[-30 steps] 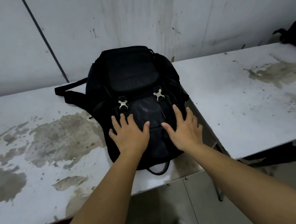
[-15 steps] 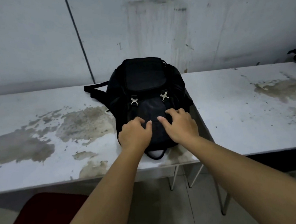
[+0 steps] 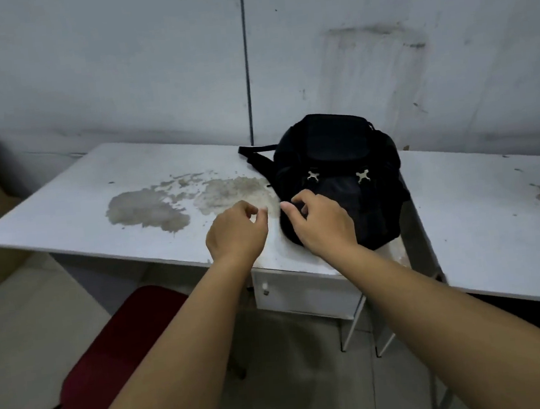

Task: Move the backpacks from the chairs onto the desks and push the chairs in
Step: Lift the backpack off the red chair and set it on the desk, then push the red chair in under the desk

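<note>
While the black backpack [image 3: 339, 180] lies flat on the right end of the left white surface [image 3: 72, 205], close against the grey wall [image 3: 114, 70], both hands hang near its front left corner. It rests with its top toward the wall, two pale metal buckles [image 3: 313, 175] showing on its front flap and a black strap [image 3: 253, 151] trailing out to the left across the surface. The left hand [image 3: 237, 234] hovers over the bare, stained surface just left of the backpack, its fingers loosely curled and holding nothing. The right hand [image 3: 322, 223] is over the backpack's near left corner, fingers curled and partly bent inward; whether they touch or pinch the fabric cannot be told from the head view. The two hands are close together but apart, thumbs pointing toward each other. A second white surface [image 3: 497, 223] stands just to the right, its edge almost touching the first, with the backpack's right side near that seam. Large brownish stains [image 3: 149, 210] mark the left surface. Below the near edge hangs a small white drawer [image 3: 305, 295]. A dark red chair [image 3: 120, 350] stands on the tiled floor [image 3: 297, 384] in front of the left surface, its seat out from under it and empty. A dark vertical line [image 3: 245, 57] runs down the wall behind the backpack.
</note>
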